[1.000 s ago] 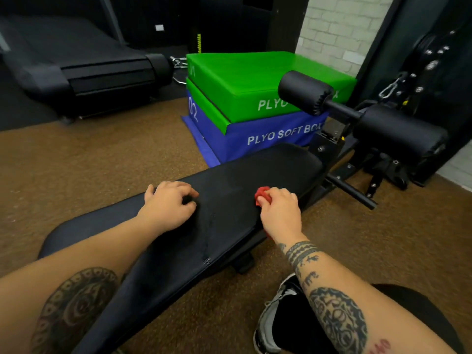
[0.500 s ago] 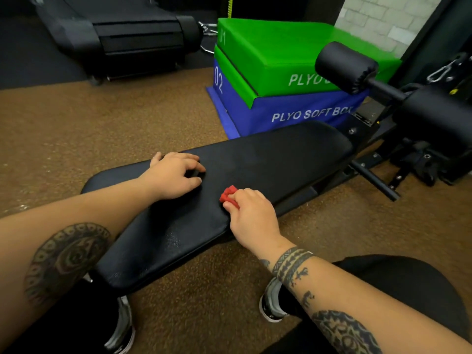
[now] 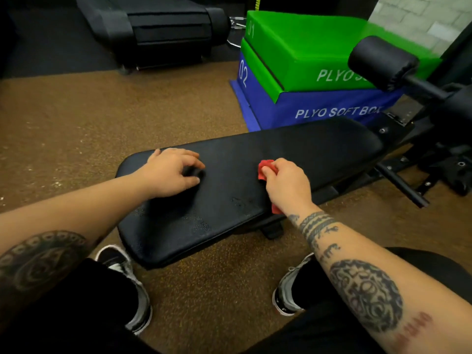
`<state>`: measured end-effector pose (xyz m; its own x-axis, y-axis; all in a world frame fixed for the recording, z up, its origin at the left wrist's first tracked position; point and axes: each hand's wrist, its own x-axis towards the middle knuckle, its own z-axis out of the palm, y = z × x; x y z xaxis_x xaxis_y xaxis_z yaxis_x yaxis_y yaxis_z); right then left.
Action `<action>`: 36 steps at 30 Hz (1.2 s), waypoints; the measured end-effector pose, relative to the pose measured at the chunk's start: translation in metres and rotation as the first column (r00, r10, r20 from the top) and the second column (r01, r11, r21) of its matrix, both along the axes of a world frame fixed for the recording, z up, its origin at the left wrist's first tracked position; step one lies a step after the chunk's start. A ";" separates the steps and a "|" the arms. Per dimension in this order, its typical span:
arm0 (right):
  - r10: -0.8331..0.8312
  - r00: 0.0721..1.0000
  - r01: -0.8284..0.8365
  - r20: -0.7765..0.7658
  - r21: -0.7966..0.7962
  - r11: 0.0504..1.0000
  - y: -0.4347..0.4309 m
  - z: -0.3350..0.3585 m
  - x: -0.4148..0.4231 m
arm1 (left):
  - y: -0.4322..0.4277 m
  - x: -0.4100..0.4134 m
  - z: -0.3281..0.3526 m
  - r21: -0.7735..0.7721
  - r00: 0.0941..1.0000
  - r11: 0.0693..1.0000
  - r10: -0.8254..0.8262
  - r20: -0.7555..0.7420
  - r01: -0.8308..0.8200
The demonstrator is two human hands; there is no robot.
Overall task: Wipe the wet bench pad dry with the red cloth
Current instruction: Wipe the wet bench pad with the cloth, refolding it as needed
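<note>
The black bench pad (image 3: 293, 154) stretches from the lower left to the right across the middle of the head view. Small wet droplets show on its near part around the middle. My right hand (image 3: 287, 186) presses the bunched red cloth (image 3: 265, 167) onto the pad's middle; red corners poke out past my fingers and under my wrist. My left hand (image 3: 169, 172) rests on the pad's left part with fingers curled, holding nothing.
Stacked green (image 3: 306, 49) and blue (image 3: 319, 111) plyo soft boxes stand just behind the bench. A black roller pad (image 3: 383, 63) and the metal bench frame (image 3: 403, 185) are at the right. A treadmill (image 3: 158, 29) is at the back. My two shoes stand on the brown floor (image 3: 76, 123).
The view has dropped and shifted, so the bench now sits higher and more central. My right hand with the red cloth moved left along the pad, then slightly back toward its middle. My left hand stayed put.
</note>
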<state>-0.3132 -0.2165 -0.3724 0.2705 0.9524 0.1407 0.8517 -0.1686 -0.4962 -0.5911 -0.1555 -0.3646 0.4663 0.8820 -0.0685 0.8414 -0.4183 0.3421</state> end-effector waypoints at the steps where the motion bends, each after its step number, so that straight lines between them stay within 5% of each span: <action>1: 0.039 0.996 -0.038 0.076 -0.015 0.999 -0.001 -0.003 -0.009 | -0.002 -0.009 -0.002 -0.003 1.000 1.000 -0.002 0.000 0.002; 11: 0.407 0.893 -0.422 0.194 0.042 0.906 -0.050 -0.018 -0.103 | -0.008 -0.028 -0.009 -0.015 0.977 0.997 0.075 0.198 -0.073; 23: 0.674 0.738 -0.675 -0.024 -0.015 0.738 -0.094 0.000 -0.168 | -0.016 -0.033 0.001 -0.146 0.863 0.987 0.136 0.487 -0.073; 27: 0.332 0.702 -0.519 -0.630 -0.133 0.845 -0.083 0.028 -0.154 | -0.005 -0.031 0.008 -0.160 0.838 0.955 0.296 0.458 -0.250; 29: 0.143 0.696 -0.306 -0.704 -0.110 0.946 -0.059 0.032 -0.129 | 0.002 -0.032 0.012 -0.159 0.848 0.938 0.346 0.401 -0.307; 33: -0.136 0.807 0.136 -0.575 -0.044 0.990 0.023 0.028 -0.049 | 0.013 -0.037 0.014 -0.097 0.914 0.938 0.346 0.212 -0.333; 36: -0.226 0.963 0.214 -0.145 -0.092 0.972 0.059 0.007 -0.023 | 0.019 -0.052 0.012 -0.131 0.927 0.921 0.374 0.033 -0.367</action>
